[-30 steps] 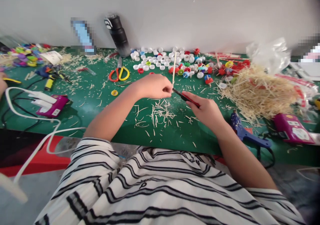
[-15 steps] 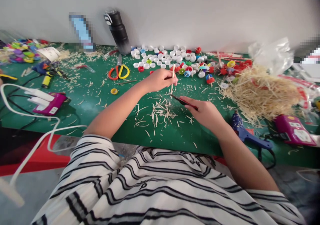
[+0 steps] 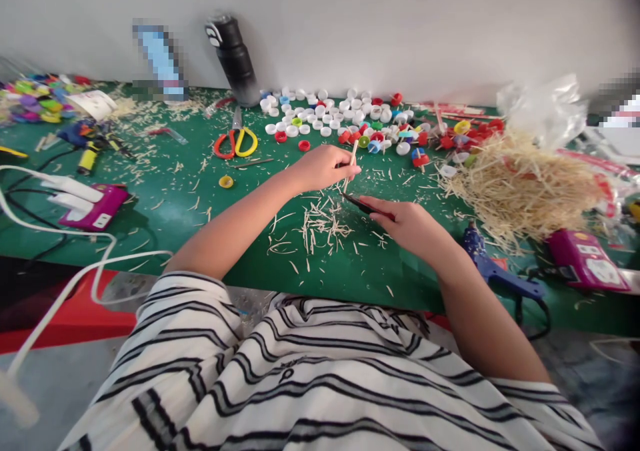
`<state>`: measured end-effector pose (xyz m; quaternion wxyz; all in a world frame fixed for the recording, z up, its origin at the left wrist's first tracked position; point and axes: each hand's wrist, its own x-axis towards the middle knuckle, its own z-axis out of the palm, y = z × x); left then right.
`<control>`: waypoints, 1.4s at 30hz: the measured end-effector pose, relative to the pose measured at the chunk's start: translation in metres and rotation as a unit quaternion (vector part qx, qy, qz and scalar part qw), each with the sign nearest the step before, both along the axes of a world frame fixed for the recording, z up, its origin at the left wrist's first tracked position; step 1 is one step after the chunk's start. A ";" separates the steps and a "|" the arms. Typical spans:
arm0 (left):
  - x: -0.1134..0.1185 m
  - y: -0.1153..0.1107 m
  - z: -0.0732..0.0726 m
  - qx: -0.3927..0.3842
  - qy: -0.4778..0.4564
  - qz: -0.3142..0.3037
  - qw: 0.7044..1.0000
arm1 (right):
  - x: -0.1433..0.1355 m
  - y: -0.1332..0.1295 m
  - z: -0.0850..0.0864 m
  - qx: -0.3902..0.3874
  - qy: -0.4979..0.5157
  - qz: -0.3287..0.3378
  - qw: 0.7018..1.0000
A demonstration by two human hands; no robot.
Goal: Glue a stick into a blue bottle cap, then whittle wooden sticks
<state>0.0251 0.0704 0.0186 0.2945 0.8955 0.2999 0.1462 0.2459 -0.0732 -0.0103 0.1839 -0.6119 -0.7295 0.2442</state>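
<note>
Over the middle of the green table, my left hand (image 3: pixel 330 169) pinches a thin pale wooden stick (image 3: pixel 353 152), its lower end slanting down toward the tabletop. My right hand (image 3: pixel 407 225) is closed around the dark handle of a knife (image 3: pixel 361 204). The knife's tip points left and lies at the stick's lower end; whether it touches cannot be made out. Thin wood shavings (image 3: pixel 323 227) are heaped on the table just below both hands. Beyond my left hand, many bottle caps (image 3: pixel 345 114), mostly white, are spread along the wall.
Scissors (image 3: pixel 235 143) and a yellow cap (image 3: pixel 226 181) lie left of my hands. A black bottle (image 3: pixel 235 64) stands by the wall. To the right are a big shavings pile (image 3: pixel 525 187), a blue glue gun (image 3: pixel 493 271) and a purple power strip (image 3: pixel 585 257); another purple strip (image 3: pixel 95 207) sits left.
The stick now leans more to the right at its top, and my left hand has shifted slightly right and down. My right hand and the knife are nearly where they were.
</note>
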 end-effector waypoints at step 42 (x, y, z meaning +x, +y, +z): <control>0.002 -0.004 -0.002 0.001 -0.007 -0.008 1.000 | -0.022 -0.005 0.000 0.007 -0.104 -0.025 0.994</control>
